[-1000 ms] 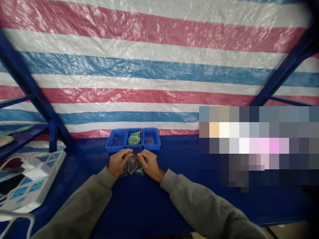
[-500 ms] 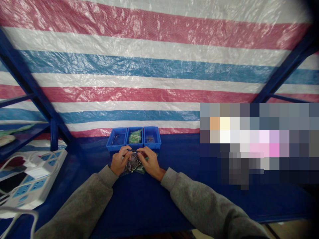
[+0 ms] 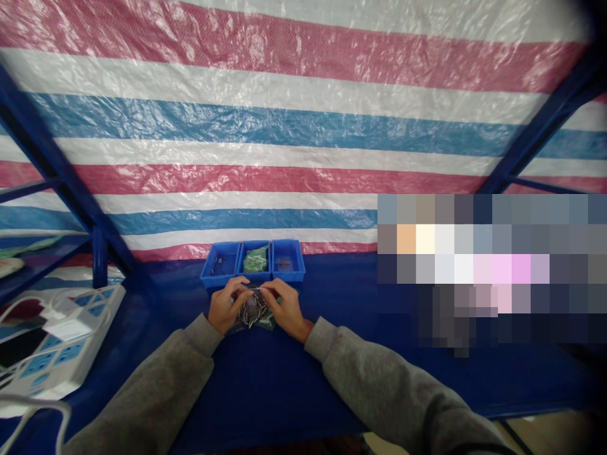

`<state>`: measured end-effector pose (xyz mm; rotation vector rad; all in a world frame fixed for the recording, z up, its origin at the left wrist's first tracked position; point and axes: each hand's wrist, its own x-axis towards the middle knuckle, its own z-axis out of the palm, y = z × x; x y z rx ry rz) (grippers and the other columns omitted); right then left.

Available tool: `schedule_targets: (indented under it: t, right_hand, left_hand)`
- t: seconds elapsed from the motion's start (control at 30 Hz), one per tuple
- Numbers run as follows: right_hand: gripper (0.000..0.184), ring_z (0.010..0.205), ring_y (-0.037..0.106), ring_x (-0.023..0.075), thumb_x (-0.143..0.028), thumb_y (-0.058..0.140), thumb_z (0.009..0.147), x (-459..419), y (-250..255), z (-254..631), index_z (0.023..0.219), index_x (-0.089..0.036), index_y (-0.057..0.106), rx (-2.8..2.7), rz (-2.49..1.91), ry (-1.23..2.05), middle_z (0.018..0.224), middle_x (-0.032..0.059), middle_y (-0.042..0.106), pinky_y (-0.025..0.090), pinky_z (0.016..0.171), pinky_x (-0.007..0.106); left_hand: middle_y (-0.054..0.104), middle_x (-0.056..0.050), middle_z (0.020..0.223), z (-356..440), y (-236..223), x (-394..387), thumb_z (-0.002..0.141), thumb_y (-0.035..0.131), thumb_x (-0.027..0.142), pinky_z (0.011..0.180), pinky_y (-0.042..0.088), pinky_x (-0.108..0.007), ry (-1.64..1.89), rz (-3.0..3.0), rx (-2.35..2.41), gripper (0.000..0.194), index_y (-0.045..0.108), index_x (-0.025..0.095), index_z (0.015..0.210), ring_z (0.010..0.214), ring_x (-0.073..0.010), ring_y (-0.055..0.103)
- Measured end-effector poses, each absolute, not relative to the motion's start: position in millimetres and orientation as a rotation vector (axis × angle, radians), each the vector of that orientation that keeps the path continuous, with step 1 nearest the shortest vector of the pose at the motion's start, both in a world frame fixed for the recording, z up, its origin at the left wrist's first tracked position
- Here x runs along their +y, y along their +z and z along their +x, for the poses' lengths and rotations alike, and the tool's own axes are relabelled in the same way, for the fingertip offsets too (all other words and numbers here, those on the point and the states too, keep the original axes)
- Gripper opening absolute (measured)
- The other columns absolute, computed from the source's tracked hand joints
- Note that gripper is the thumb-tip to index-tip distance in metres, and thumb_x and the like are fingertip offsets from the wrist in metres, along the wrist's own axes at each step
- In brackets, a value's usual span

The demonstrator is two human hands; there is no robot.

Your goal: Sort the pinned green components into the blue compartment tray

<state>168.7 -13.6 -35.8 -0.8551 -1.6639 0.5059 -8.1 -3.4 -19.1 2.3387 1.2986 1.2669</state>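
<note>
My left hand [image 3: 226, 306] and my right hand [image 3: 286, 307] both pinch the top of a clear plastic bag of small metal screws [image 3: 253, 312] that rests on the blue table [image 3: 265, 379]. Their fingers are curled on the bag's upper edge, thumbs near each other. Just behind the bag stand three small blue bins in a row: the left bin [image 3: 219, 265] holds a few dark metal pieces, the middle bin [image 3: 256, 260] holds green parts, the right bin [image 3: 287, 261] holds small dark items. Grey sleeves cover both my forearms.
A white power strip with blue sockets [image 3: 52, 344] and white cables lies at the left. Blue shelf posts [image 3: 100, 256] rise on the left and right. A red, white and blue striped tarpaulin [image 3: 294, 139] hangs behind the table. A blurred patch covers the right.
My hands have closed in on the top of the bag, fingers coming nearer together. The view has shifted slightly; the bins have stayed put.
</note>
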Motion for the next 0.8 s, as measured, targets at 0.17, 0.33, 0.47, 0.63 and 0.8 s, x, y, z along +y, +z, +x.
schedule_targets:
  t: [0.17, 0.33, 0.47, 0.63, 0.8]
  right_hand:
    - [0.022, 0.065, 0.053, 0.0124, -0.030, 0.046, 0.090, -11.5, -37.9, 168.5, 0.087, -0.018, 0.065, -1.574, -0.918, 0.529, 0.075, 0.0025, 0.060, 0.042, 0.062, 0.024]
    - [0.022, 0.067, 0.054, 0.0131, -0.030, 0.048, 0.090, -12.1, -36.4, 168.7, 0.088, -0.018, 0.066, -1.640, -0.885, 0.507, 0.076, 0.0028, 0.061, 0.043, 0.064, 0.025]
    - [0.021, 0.071, 0.056, 0.0141, -0.029, 0.048, 0.089, -12.6, -35.0, 168.3, 0.086, -0.018, 0.066, -1.698, -0.856, 0.483, 0.077, 0.0036, 0.062, 0.044, 0.068, 0.026]
    - [0.021, 0.074, 0.057, 0.0145, -0.027, 0.047, 0.090, -10.2, -36.7, 167.5, 0.092, -0.019, 0.066, -1.749, -0.874, 0.485, 0.081, 0.0036, 0.064, 0.044, 0.070, 0.025]
    - [0.022, 0.079, 0.058, 0.0146, -0.023, 0.045, 0.090, -10.0, -37.5, 167.9, 0.099, -0.019, 0.064, -1.710, -0.892, 0.488, 0.088, 0.0037, 0.065, 0.044, 0.074, 0.026]
  left_hand:
    - [0.067, -0.003, 0.077, -7.9, -15.4, -0.4, 0.087, 0.049, 0.032, 0.073, 0.048, -0.024, 1.314, 2.463, 1.275, 0.023, 0.065, 0.016, 0.081, 0.072, -0.0137, 0.062]
    - [0.067, -0.005, 0.090, -6.5, -13.1, -3.0, 0.087, 0.051, 0.027, 0.084, 0.048, -0.028, 1.339, 2.555, 1.111, 0.020, 0.068, 0.018, 0.093, 0.087, -0.0158, 0.062]
    - [0.065, -0.007, 0.097, -6.8, -13.6, -3.7, 0.085, 0.054, 0.027, 0.083, 0.050, -0.030, 1.431, 2.481, 1.151, 0.019, 0.067, 0.019, 0.095, 0.092, -0.0176, 0.061]
    - [0.065, -0.007, 0.097, -5.8, -12.1, -3.8, 0.086, 0.052, 0.026, 0.084, 0.049, -0.030, 1.489, 2.416, 1.161, 0.018, 0.067, 0.017, 0.087, 0.092, -0.0175, 0.061]
    - [0.067, -0.002, 0.078, -4.9, -10.4, -6.3, 0.090, 0.044, 0.026, 0.072, 0.049, -0.023, 1.397, 2.330, 1.285, 0.023, 0.064, 0.017, 0.098, 0.066, -0.0115, 0.062]
